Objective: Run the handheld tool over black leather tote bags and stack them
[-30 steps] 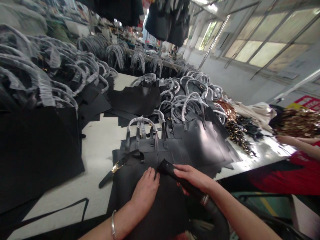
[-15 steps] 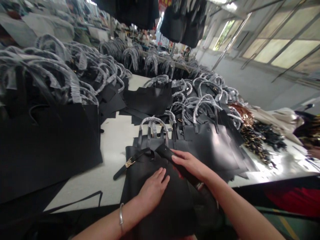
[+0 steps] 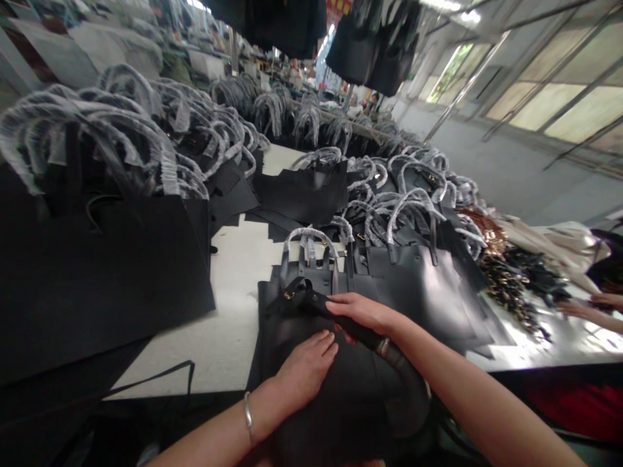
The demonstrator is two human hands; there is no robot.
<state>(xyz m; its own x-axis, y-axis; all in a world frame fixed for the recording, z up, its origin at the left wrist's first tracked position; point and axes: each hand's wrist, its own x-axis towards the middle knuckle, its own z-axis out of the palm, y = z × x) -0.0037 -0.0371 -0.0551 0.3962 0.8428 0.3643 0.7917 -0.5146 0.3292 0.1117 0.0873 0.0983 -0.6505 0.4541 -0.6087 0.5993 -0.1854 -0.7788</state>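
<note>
My left hand (image 3: 311, 363) lies flat, fingers stretched out, on a black leather bag panel (image 3: 335, 408); a bracelet is on that wrist. Closed around a black bag handle (image 3: 357, 331) is my right hand (image 3: 363, 314). The handle's flat end points toward the panel's upper edge, and past a metal fitting its other part curves down to the right. A short black strap (image 3: 296, 285) with a gold buckle lies by the flat end, at the panel's top. How the strap and handle end meet is hard to make out.
Black bag panels (image 3: 413, 285) with plastic-wrapped handles lie behind and to the right. A large stack (image 3: 107, 272) fills the left. Straps with gold hardware (image 3: 516, 292) pile at the right, near another person's hands (image 3: 591, 311). Black bags (image 3: 374, 52) hang above.
The buckled strap, which stuck out to the left, is now drawn in close to the handle's end. My right hand still grips the handle. Another person's hands now show more at right.
</note>
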